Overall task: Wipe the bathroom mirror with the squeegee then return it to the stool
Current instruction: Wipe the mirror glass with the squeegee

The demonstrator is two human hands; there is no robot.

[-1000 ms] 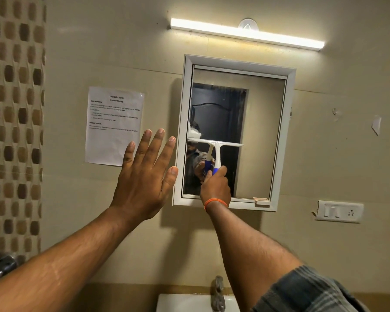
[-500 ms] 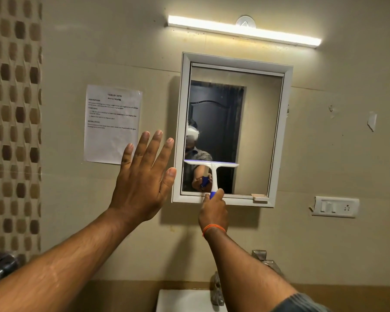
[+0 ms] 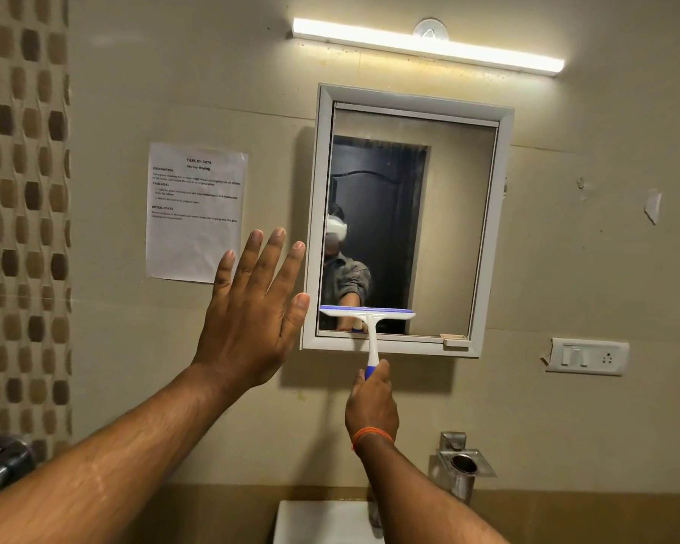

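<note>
1. Squeegee [image 3: 370, 323]: T-shape. Blade's long axis runs horizontal, low on the mirror glass [image 3: 440, 214], just above the bottom frame rail [image 3: 389, 345]. Blue edge faces up, handle points straight down across the rail.
2. Right hand [image 3: 371, 402]: below the mirror, fingers wrapped round the blue lower end of the handle, thumb up along it. Orange band on the wrist.
3. Left hand [image 3: 252, 308]: released, fingers straight and spread, palm toward the wall just left of the mirror frame; thumb tip at the frame's left edge, contact unclear.
4. Blade covers the left and middle of the glass width; the right part of the glass is uncovered.
5. Small beige tab [image 3: 454, 339] sits at the frame's lower right corner, right of the blade.
6. Around: printed sheet [image 3: 195, 214] taped to the wall left of the left hand; tube light [image 3: 428, 45] above the mirror; switch plate [image 3: 587, 357] at lower right; metal holder [image 3: 464, 465] on the wall and white basin [image 3: 322, 522] below.
7. Stool not in view.
</note>
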